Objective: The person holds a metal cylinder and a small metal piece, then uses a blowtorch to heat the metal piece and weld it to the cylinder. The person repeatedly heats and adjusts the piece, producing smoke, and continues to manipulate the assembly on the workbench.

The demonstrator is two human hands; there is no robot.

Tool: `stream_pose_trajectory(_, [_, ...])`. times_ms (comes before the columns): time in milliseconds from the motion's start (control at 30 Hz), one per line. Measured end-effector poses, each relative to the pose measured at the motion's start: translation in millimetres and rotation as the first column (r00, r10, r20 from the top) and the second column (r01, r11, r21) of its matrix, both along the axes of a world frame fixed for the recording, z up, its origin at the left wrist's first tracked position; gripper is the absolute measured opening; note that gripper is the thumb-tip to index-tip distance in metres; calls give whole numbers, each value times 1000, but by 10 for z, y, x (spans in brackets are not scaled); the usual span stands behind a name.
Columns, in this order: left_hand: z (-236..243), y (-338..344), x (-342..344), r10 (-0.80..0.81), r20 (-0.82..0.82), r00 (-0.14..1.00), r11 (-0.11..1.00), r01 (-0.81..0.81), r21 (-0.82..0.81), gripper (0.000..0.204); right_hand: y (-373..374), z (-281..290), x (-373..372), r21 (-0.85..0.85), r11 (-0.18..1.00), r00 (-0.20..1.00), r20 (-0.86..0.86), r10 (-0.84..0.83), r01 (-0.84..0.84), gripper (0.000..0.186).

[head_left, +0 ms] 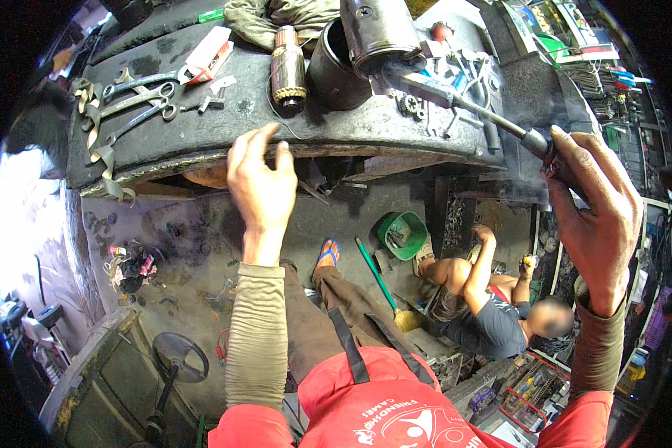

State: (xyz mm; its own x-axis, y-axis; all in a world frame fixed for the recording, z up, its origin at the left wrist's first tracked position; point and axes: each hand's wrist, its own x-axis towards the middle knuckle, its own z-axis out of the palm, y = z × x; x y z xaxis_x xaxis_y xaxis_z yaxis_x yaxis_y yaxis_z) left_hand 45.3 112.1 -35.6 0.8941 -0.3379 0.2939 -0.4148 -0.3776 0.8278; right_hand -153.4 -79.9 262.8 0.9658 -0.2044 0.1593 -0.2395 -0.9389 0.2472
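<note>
My right hand (597, 198) grips the dark handle of a large soldering iron (493, 116), held over the right part of the workbench (216, 134). Its thick tip points left, close to the lower rim of a shiny metal motor housing (381, 37), with thin smoke around it. Whether the tip touches the rim I cannot tell. That housing leans on a darker open cylinder (336, 75). To their left stands a motor armature (288, 71) with copper windings. My left hand (263, 175) hovers at the bench's front edge, fingers apart and holding nothing, near a thin wire (270, 93).
Several wrenches (134, 101) and a small box (207, 56) lie on the bench's left; small gears and tools (455, 89) lie on its right. Below, a person (493, 313) sits near a green basin (402, 233) and a broom (377, 276). A steering wheel (181, 357) stands lower left.
</note>
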Motion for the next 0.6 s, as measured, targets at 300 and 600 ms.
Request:
stream_pose_trajectory(300, [-142, -106, -14, -192, 148, 970, 974, 169, 150, 36, 5, 13, -1, -23, 999, 1000, -11, 26, -26, 47])
stream_pose_trajectory(600, [-163, -87, 45, -208, 175, 962, 974, 188, 125, 19, 6, 34, 8, -26, 1000, 1000, -28, 14, -15, 48])
